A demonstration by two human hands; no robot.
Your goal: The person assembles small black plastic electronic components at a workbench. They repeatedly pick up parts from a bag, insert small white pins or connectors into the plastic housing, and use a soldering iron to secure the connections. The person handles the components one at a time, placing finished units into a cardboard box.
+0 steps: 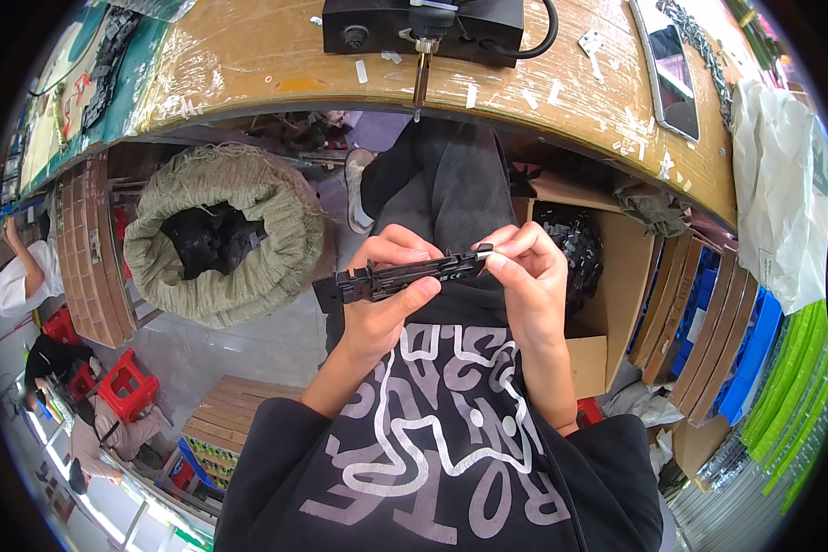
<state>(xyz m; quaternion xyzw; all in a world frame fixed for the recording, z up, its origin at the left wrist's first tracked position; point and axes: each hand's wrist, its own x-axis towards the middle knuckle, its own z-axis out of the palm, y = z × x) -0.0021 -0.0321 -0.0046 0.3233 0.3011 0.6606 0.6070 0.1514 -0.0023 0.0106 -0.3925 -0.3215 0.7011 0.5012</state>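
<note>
Steadying black plastic strip (405,273) on person's side of worktop (276,55), fingers of left hand (373,317) grasp its body from both sides, presumably bracing it; fingers of right hand (535,283) pinch its tip, where pale piece (484,258) shows, apparently for fine control. Sack (225,293) gapes below worktop's left; carton (622,285) of black parts (580,230) sits below worktop's right, seemingly within easy reach.

Pretty brightly lit overall, with glare scattered across the shiny table (267,55) and reflections caught on the phone (673,78). Under the table, things are left noticeably dimmer. The black part (419,275) is captured fairly crisply, but toward the rim everything's bent, softened and finally swallowed by black corners.
</note>
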